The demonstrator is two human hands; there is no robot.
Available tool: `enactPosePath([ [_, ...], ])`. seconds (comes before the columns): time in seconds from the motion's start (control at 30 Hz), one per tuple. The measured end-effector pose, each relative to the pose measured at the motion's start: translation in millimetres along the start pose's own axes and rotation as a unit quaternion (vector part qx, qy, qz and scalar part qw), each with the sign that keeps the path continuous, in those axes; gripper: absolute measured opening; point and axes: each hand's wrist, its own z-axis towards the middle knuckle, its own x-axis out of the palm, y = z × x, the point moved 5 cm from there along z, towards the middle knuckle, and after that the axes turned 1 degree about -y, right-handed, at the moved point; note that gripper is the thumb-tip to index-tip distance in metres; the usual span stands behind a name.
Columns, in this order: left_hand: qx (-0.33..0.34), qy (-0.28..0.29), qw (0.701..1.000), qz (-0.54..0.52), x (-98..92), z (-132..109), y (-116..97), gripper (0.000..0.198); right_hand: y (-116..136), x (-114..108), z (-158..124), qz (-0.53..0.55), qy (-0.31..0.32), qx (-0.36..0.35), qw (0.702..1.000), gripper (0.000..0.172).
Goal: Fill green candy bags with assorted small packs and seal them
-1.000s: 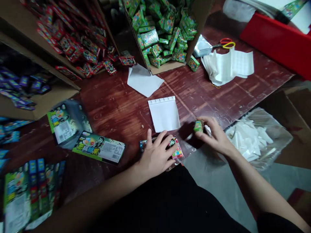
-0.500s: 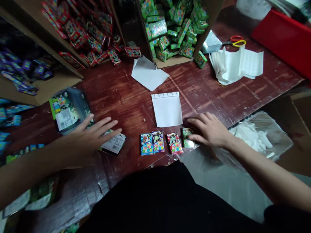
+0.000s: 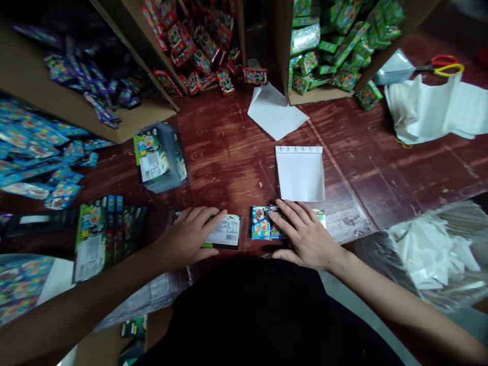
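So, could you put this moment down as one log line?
left hand: open, palm down over printed package | right hand: open, palm down over small boxes | beyond right hand: white sheet

A flat printed card [image 3: 224,232] lies under the spread fingers of the left hand [image 3: 194,236], its long side running across toward the right hand [image 3: 305,235]. Its uncovered end shows a pale label with a barcode, dark edging and a bit of green. Between the hands, just beside the right fingertips, a small blue box [image 3: 261,222] lies flat, a cartoon figure and bright lettering on its upper face. A purple box [image 3: 273,232] sits right alongside it, mostly covered by the right hand. Past that hand's knuckles, a pale greenish box [image 3: 321,217] pokes out, largely hidden.
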Motion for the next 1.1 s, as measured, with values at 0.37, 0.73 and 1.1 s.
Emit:
enactPosePath([
  [0.37, -0.119, -0.072, 0.988, -0.066, 16.0, -13.7, -14.7, 0.088, 31.0, 16.8, 28.1, -0.001, 0.022, -0.002, 1.0, 0.062],
  [0.73, -0.043, -0.077, 0.993, -0.077, 13.5, -7.5, -9.0, 0.085, 30.5, 3.5, 27.2, 0.01, 0.06, -0.047, 0.997, 0.081],
  [1.1, -0.053, -0.086, 0.992, -0.08, 17.3, -2.5, -8.4, 0.089, 17.9, 14.5, 22.7, -0.01, 0.032, -0.039, 0.999, 0.064],
])
